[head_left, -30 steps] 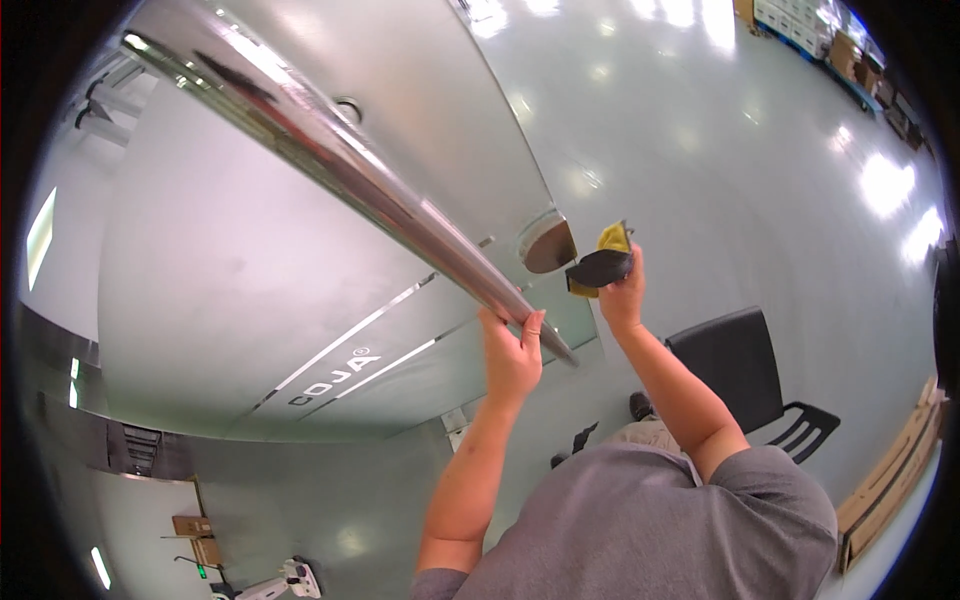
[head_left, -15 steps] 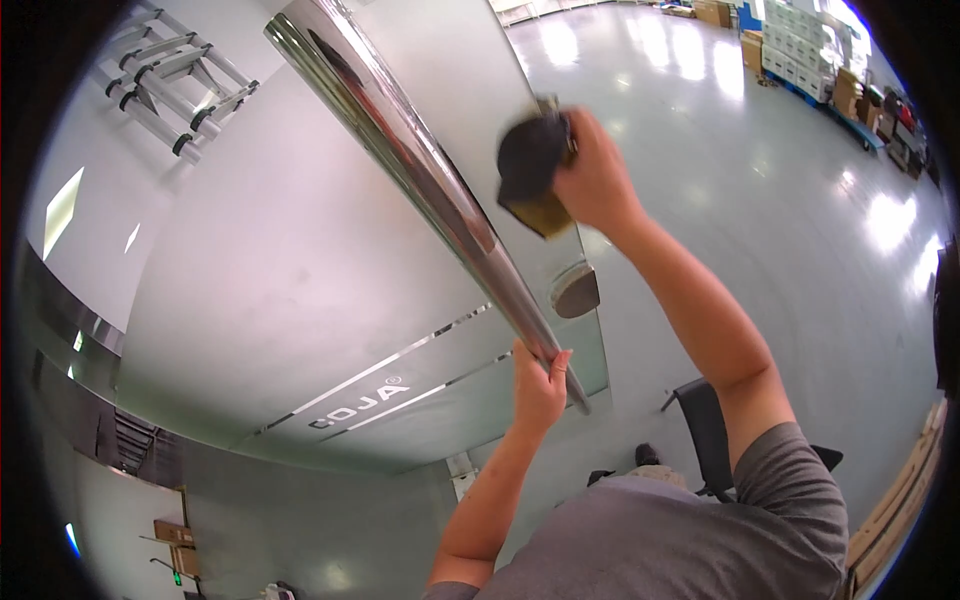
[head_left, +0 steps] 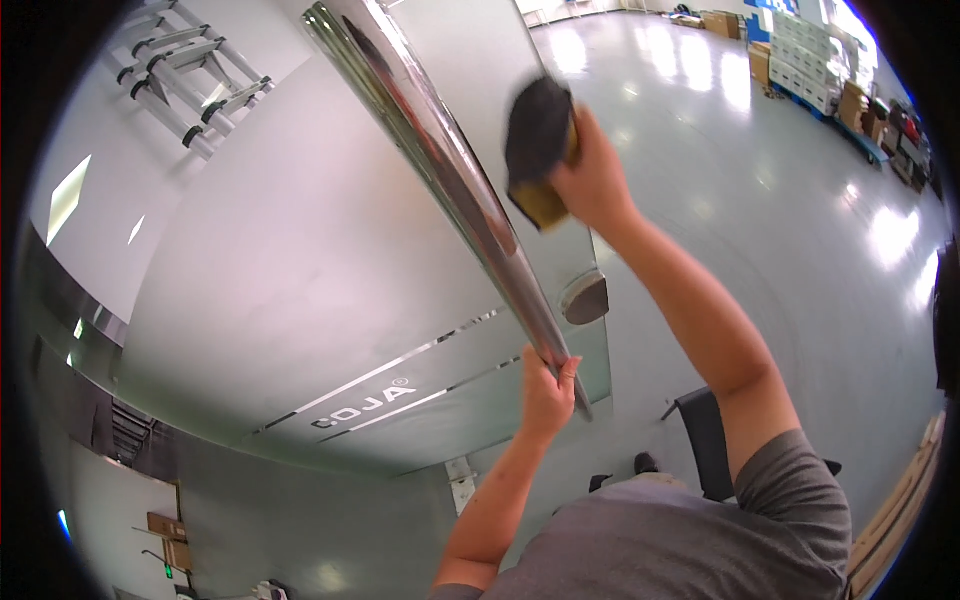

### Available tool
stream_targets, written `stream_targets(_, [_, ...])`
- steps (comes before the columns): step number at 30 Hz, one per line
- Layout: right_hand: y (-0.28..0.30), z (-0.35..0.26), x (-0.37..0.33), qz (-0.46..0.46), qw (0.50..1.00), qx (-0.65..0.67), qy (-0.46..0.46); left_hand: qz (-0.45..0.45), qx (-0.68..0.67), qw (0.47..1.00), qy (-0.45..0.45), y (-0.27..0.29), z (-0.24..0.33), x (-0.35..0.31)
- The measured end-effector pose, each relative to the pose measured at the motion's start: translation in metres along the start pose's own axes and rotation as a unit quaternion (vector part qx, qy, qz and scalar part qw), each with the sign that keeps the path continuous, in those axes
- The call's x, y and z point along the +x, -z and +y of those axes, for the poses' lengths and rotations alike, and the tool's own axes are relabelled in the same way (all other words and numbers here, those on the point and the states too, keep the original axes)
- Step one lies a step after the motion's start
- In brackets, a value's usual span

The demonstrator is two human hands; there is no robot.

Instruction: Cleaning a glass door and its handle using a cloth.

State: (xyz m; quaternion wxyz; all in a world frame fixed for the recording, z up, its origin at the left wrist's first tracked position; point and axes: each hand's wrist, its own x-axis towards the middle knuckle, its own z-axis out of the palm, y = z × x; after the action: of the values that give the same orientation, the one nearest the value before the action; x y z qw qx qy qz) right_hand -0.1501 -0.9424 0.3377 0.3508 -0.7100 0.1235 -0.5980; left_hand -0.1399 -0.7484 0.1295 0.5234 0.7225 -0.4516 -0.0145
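A long, shiny metal tube handle (head_left: 455,185) runs slantwise along a frosted glass door (head_left: 260,260). Near its lower end, my left hand (head_left: 547,398) is wrapped round it, the thumb on the right side. My right hand (head_left: 597,182) is raised to the right of the handle, closed on a black-and-yellow pad (head_left: 540,135). Motion blurs the pad, so I cannot tell whether it is cloth or sponge. A gap shows between pad and handle. Below the pad, a rounded metal fitting (head_left: 586,298) sits at the door's edge.
A telescopic ladder (head_left: 190,75) shows at the upper left. Behind me to the right stands a black chair (head_left: 705,435). Stacked white boxes (head_left: 800,62) and cartons line the far right. Wooden planks (head_left: 895,515) lie at the lower right edge.
The view has shifted slightly, so door and handle appear farther right. The pad in my right hand has tilted more upright. My left hand keeps its hold on the handle.
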Motion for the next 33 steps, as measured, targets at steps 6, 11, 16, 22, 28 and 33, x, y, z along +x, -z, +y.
stream_targets(6, [0.002, 0.048, -0.083, -0.074, 0.995, -0.019, -0.069, 0.014, -0.072, 0.997, 0.037, -0.001, 0.003, -0.003])
stream_targets(11, [-0.005, 0.006, -0.025, -0.04, 0.999, -0.036, -0.008, 0.028, -0.091, 0.995, 0.023, 0.0, 0.007, -0.006])
stream_targets(16, [0.01, -0.103, 0.091, -0.027, 0.998, -0.042, 0.031, 0.016, -0.093, 0.996, 0.007, -0.005, 0.006, -0.008])
stream_targets(22, [-0.015, -0.081, 0.08, 0.005, 0.998, -0.021, 0.065, 0.04, -0.082, 0.996, -0.004, 0.005, 0.009, -0.003])
stream_targets(28, [-0.01, 0.002, 0.0, -0.003, 0.999, -0.038, 0.034, 0.018, -0.067, 0.998, 0.01, 0.005, 0.008, 0.004])
stream_targets(33, [-0.002, 0.018, -0.028, -0.057, 0.997, -0.052, 0.008, 0.042, -0.074, 0.995, -0.041, 0.035, 0.05, 0.041])
